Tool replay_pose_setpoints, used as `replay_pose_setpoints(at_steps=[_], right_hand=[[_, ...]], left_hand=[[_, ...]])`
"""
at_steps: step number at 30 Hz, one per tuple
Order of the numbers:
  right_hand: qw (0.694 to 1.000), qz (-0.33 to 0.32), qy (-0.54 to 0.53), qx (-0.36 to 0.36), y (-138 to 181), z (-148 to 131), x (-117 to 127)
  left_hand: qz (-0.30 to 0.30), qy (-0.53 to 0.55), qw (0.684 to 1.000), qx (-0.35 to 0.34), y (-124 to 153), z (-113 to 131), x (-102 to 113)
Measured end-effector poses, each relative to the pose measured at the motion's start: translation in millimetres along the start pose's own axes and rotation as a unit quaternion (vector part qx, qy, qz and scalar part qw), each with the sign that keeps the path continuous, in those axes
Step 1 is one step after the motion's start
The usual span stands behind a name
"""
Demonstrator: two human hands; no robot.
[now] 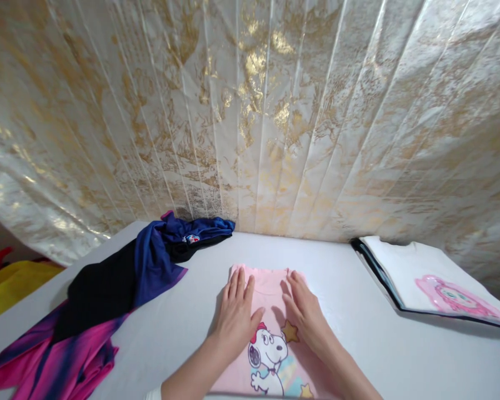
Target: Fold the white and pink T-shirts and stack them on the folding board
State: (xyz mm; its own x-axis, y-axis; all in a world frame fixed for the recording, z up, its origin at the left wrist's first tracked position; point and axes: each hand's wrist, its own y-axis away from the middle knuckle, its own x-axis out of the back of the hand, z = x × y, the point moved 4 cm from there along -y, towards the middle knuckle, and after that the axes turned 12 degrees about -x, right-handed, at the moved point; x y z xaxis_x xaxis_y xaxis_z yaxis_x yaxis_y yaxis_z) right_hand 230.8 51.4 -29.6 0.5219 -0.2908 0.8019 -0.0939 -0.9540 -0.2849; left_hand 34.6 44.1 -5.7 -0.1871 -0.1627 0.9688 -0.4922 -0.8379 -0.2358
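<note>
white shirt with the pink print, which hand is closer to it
Right. The right hand lies flat on the pink shirt, on the side toward the white shirt; the left hand lies farther off.

A: Where are the hands?
B: The left hand (235, 314) and right hand (306, 314) lie flat, fingers (238, 286) outstretched, on the folded pink shirt (269, 286) on the worktop (358, 344)
A: And around it?
B: Dark clothes (150, 266) heaped at the left, a white shirt (412, 269) at the right, both well apart
</note>
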Motion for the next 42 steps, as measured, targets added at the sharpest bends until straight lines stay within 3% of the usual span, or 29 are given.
replay_pose_setpoints(at_steps=[5,8,11,18,22,28,42], right_hand=[[0.997,-0.004,-0.067,-0.041,-49,33,38],[0.996,-0.043,-0.073,-0.027,-71,40,37],[0.994,-0.073,-0.078,-0.010,-79,37,30],[0.992,-0.094,-0.083,0.016,-76,34,27],[0.994,-0.078,-0.071,0.015,-78,37,23],[0.998,-0.048,-0.041,0.007,-81,41,14],[0.999,0.020,0.049,-0.002,-74,38,5]], left_hand=[[-0.064,0.088,0.990,-0.091,3,25,15],[-0.090,0.144,0.973,-0.159,-5,50,14],[-0.088,0.156,0.967,-0.181,-22,67,8],[-0.004,0.157,0.987,-0.038,-76,61,0],[0.022,0.155,0.988,0.000,-96,55,-9],[0.051,0.150,0.987,-0.019,-93,54,-15],[0.058,0.104,0.992,-0.043,-92,56,-14]])
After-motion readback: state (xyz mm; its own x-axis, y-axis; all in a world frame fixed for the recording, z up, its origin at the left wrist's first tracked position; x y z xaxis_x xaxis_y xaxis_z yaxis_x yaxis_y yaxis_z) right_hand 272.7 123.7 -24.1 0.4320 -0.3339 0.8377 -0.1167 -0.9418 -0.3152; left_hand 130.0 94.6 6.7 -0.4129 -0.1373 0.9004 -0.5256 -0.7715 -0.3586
